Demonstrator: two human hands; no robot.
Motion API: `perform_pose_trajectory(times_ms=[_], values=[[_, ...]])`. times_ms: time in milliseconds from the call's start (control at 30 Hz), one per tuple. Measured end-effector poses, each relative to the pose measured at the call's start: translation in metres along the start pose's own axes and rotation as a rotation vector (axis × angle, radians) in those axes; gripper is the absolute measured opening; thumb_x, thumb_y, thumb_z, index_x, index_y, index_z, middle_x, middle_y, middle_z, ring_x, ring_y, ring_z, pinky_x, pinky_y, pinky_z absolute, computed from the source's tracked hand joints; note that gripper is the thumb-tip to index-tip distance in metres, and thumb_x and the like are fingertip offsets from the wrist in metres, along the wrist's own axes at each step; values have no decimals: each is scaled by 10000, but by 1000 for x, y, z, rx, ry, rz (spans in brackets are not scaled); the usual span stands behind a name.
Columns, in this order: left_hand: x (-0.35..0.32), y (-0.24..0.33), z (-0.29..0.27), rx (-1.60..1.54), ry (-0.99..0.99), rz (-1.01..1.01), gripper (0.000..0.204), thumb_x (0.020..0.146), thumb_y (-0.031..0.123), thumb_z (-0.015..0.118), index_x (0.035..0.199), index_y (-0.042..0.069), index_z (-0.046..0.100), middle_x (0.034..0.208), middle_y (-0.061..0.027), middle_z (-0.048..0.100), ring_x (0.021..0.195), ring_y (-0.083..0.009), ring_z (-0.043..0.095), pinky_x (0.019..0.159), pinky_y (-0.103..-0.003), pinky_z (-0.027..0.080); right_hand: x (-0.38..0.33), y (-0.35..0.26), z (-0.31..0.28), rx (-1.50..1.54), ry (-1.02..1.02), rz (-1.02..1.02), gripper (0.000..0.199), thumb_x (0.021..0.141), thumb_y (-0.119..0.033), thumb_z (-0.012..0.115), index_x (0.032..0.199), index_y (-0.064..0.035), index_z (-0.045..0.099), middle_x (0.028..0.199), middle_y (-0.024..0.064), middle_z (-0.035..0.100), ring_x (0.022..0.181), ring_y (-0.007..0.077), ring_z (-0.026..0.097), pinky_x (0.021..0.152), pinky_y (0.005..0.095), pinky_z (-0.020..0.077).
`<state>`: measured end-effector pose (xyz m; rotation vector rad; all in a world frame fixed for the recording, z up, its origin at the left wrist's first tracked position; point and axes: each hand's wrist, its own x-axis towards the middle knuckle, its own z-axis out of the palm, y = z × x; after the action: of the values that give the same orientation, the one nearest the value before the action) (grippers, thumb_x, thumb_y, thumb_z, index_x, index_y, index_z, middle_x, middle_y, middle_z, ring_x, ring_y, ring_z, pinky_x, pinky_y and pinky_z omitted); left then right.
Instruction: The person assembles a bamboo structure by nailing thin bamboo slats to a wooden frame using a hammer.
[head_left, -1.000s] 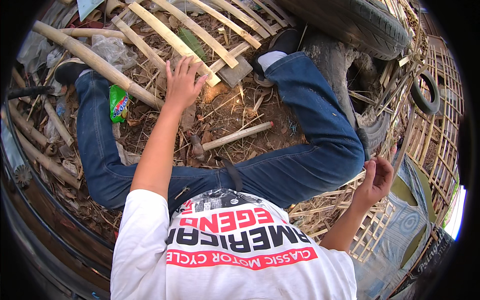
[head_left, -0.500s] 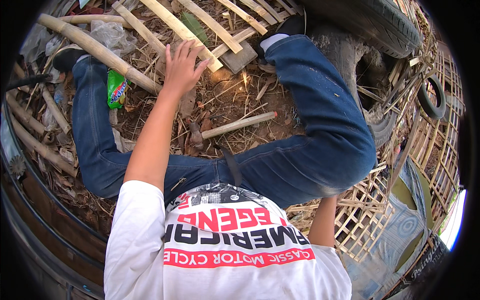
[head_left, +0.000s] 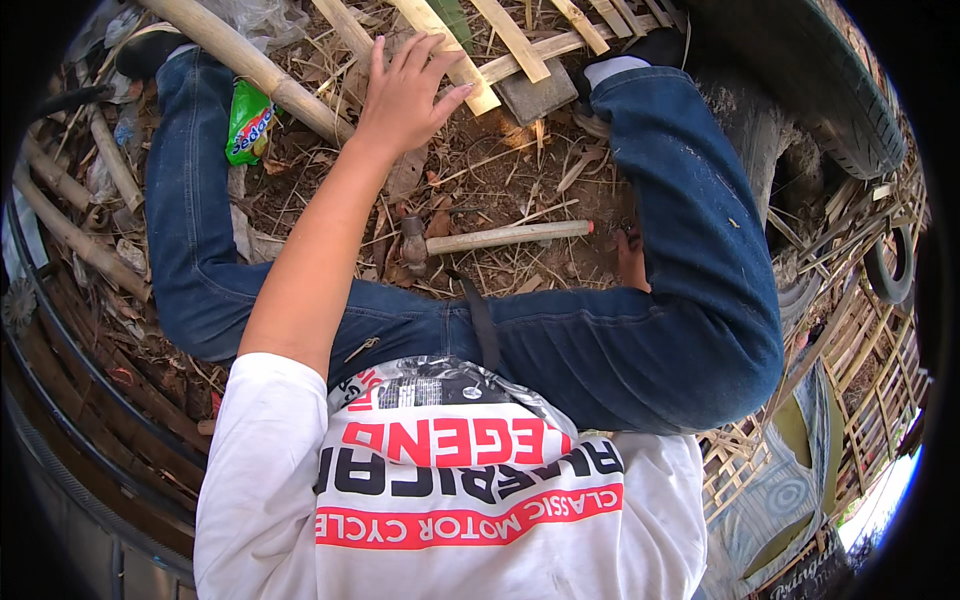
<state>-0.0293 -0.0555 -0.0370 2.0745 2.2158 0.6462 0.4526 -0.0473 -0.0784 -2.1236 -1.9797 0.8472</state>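
Observation:
My left hand (head_left: 405, 100) is stretched out with fingers spread, its fingertips over a pale bamboo slat (head_left: 484, 96) at the top. That slat belongs to a row of slats crossing a thin bamboo strip (head_left: 555, 47), beside a flat grey block (head_left: 537, 95). On the ground between my legs lies a hammer (head_left: 505, 237), its head to the left and its red-tipped handle end to the right. Partly hidden by my bent right leg, my right hand (head_left: 630, 262) is low to the ground just right of that handle end, fingers partly visible and apart, holding nothing I can see.
A thick bamboo pole (head_left: 255, 72) slants across the upper left, near a green snack packet (head_left: 247, 122). Black tyres (head_left: 845, 90) stand at the upper right. Woven bamboo panels (head_left: 870, 370) lie on the right. Dry leaves and straw litter the soil.
My right hand has come from behind my right thigh to the ground near the hammer's handle end. My left hand stays at the slats; the view has shifted slightly.

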Motion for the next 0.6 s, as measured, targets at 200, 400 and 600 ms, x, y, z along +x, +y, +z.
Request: perform_pose_trajectory(times_ms=[200,400,600], values=[[1,1,-7,28,19,11,472,980,498,516,1325,182,576,1463,-100,469,1420,-268,358,1196,-581,84,17,2,9,-48,-26,-29,215,973,-168,543,1126,-24,586,958,71,635,810,136,598,733,296,502],[5,9,-22,-140,-30,-44,500,956,464,536,1248,62,597,1395,-186,485,1378,-347,371,1189,-589,103,21,4,6,-69,-31,-24,217,966,-172,559,1119,-23,595,949,72,640,803,137,598,727,297,501],[7,8,-19,-169,-24,-52,509,956,472,533,1253,63,595,1408,-189,479,1390,-350,359,1193,-585,96,16,2,1,-86,-38,-8,220,959,-176,575,1113,-21,604,940,73,644,796,138,598,721,297,500]])
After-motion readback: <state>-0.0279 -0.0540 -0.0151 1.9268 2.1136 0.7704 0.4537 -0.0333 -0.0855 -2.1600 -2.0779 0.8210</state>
